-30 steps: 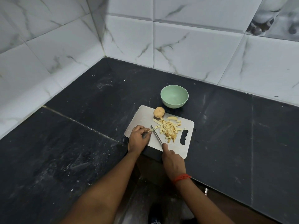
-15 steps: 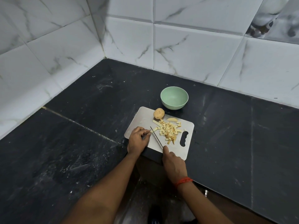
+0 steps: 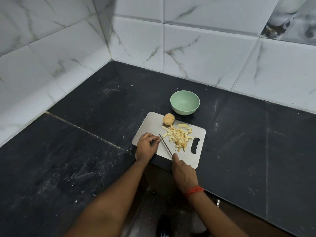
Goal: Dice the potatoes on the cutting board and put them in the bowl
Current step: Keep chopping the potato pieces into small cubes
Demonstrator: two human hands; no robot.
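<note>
A steel-grey cutting board [image 3: 148,127] lies on the black counter. On it are a pile of diced potato [image 3: 179,136], a whole unpeeled potato [image 3: 168,119] at its far edge and a loose wedge [image 3: 182,125]. Behind the board stands a pale green bowl [image 3: 185,102], with nothing in it. My right hand [image 3: 183,173] grips the handle of a knife [image 3: 165,145], forefinger along the spine, blade lying left of the pile. My left hand [image 3: 146,147] rests on the board's near left part, fingers curled, tips beside the blade. No potato piece shows under them.
The black stone counter [image 3: 85,151] runs into a corner of white marble-look tiled walls [image 3: 136,40] at the left and back. Its front edge runs just below the board, which overhangs it slightly. Floor shows below.
The small potato piece that lay between my left fingertips and the blade is no longer visible there. Both hands and the knife have barely shifted.
</note>
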